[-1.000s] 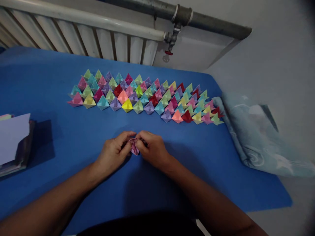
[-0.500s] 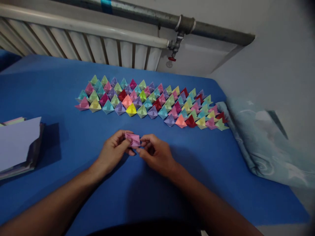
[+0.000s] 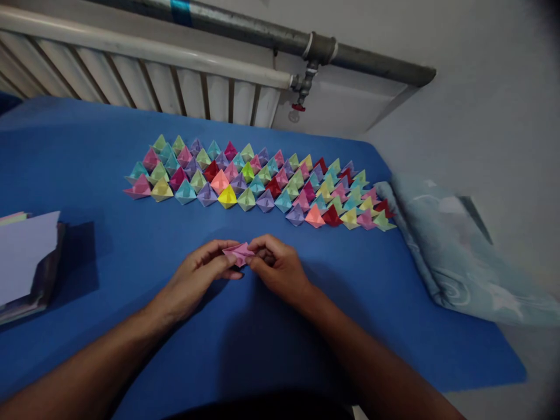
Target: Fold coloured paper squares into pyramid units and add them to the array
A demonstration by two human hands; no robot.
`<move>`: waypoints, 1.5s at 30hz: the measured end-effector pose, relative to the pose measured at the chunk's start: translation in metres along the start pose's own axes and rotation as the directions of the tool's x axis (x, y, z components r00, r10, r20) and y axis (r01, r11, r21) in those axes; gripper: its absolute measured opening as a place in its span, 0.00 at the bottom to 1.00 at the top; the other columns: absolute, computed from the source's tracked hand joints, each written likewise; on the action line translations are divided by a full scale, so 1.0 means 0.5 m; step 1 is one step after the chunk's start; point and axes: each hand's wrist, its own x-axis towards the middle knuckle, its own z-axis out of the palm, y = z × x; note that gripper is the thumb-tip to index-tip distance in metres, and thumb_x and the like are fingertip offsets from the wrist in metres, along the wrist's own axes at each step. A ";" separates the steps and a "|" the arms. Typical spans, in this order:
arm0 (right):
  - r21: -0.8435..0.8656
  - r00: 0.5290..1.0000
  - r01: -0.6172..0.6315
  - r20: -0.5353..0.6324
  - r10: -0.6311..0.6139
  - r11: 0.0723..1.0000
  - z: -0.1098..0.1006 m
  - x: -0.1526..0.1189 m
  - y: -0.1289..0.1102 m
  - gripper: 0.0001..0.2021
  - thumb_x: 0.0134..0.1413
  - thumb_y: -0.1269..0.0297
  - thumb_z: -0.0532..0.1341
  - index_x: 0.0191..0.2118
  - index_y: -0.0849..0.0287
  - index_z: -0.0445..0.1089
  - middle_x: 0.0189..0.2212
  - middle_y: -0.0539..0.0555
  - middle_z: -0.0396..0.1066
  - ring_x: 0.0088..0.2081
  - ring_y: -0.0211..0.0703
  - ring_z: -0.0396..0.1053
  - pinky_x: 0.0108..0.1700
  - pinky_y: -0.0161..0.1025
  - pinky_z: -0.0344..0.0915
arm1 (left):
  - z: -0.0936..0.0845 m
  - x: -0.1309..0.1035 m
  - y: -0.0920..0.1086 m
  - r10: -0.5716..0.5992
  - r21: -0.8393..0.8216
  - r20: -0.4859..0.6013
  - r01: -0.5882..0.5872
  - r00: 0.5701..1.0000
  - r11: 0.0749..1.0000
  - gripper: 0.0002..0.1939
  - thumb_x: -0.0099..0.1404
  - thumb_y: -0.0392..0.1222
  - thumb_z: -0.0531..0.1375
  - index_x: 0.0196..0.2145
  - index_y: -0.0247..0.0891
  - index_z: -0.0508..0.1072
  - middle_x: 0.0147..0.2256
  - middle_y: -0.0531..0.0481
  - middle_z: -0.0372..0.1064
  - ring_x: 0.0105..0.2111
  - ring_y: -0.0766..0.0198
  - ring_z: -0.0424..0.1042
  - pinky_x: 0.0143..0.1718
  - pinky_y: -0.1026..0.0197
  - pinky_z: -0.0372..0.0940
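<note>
A long block of small folded paper boats in pink, green, blue, purple, yellow and red stands in close rows across the blue worktop. In front of the block, on the person's side and a little left of its middle, is a pink folded paper, gripped between both hands. The left hand pinches its left end, thumb on top and fingers behind and beneath; the right hand has thumb and fingertips closed on its right end. Left of the block and nearer the person lies a stack of paper with a pale lilac sheet uppermost. Right of the block is a bunched pale blue-green cloth patterned with a swirl and star. Behind the block are a white radiator, a grey pipe and a red-handled valve.
</note>
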 end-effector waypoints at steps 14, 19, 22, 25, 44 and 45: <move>0.131 0.978 -0.059 0.208 0.031 0.990 -0.003 -0.002 -0.015 0.06 0.49 0.71 0.59 0.35 0.56 0.67 0.22 0.41 0.61 0.23 0.31 0.57 0.27 0.30 0.55 | -0.021 0.000 0.023 -0.030 0.351 0.104 -0.009 0.994 0.936 0.10 0.49 0.42 0.66 0.32 0.39 0.76 0.25 0.54 0.71 0.23 0.68 0.66 0.25 0.65 0.60; 0.147 0.984 -0.078 0.170 0.053 0.986 0.004 -0.004 -0.021 0.07 0.51 0.64 0.63 0.37 0.56 0.66 0.25 0.43 0.63 0.24 0.31 0.61 0.28 0.30 0.59 | -0.011 0.000 0.005 0.055 0.348 0.048 -0.068 0.997 0.935 0.09 0.50 0.44 0.66 0.29 0.39 0.73 0.25 0.54 0.72 0.24 0.66 0.70 0.28 0.63 0.65; 0.105 0.988 -0.084 0.141 0.069 0.991 0.008 -0.007 -0.021 0.12 0.49 0.64 0.65 0.41 0.55 0.67 0.29 0.45 0.68 0.27 0.33 0.65 0.30 0.31 0.62 | -0.006 0.001 0.002 0.086 0.318 0.016 -0.086 0.996 0.944 0.12 0.52 0.46 0.66 0.32 0.39 0.73 0.25 0.53 0.74 0.25 0.64 0.73 0.30 0.60 0.69; -0.009 0.993 -0.067 0.097 0.068 0.998 0.012 -0.010 -0.016 0.11 0.51 0.64 0.64 0.42 0.56 0.70 0.32 0.48 0.72 0.30 0.34 0.68 0.33 0.33 0.65 | -0.005 0.000 0.001 0.142 0.341 0.006 -0.135 0.990 0.930 0.11 0.56 0.47 0.65 0.34 0.38 0.74 0.25 0.53 0.74 0.25 0.64 0.74 0.29 0.61 0.70; -0.177 0.998 -0.035 0.038 0.042 0.984 0.012 -0.003 -0.012 0.08 0.57 0.70 0.56 0.37 0.57 0.73 0.30 0.49 0.75 0.32 0.37 0.70 0.37 0.35 0.65 | -0.006 0.000 -0.022 0.233 0.481 -0.014 -0.198 0.972 0.854 0.15 0.59 0.50 0.62 0.40 0.39 0.75 0.33 0.49 0.77 0.30 0.61 0.76 0.32 0.58 0.73; -0.209 0.999 -0.007 0.040 0.015 0.978 0.011 -0.004 -0.012 0.08 0.58 0.70 0.56 0.37 0.57 0.73 0.30 0.49 0.75 0.32 0.37 0.70 0.38 0.35 0.64 | -0.007 0.001 -0.023 0.234 0.494 -0.014 -0.197 0.972 0.847 0.15 0.58 0.50 0.63 0.40 0.39 0.75 0.33 0.49 0.76 0.30 0.61 0.76 0.31 0.58 0.73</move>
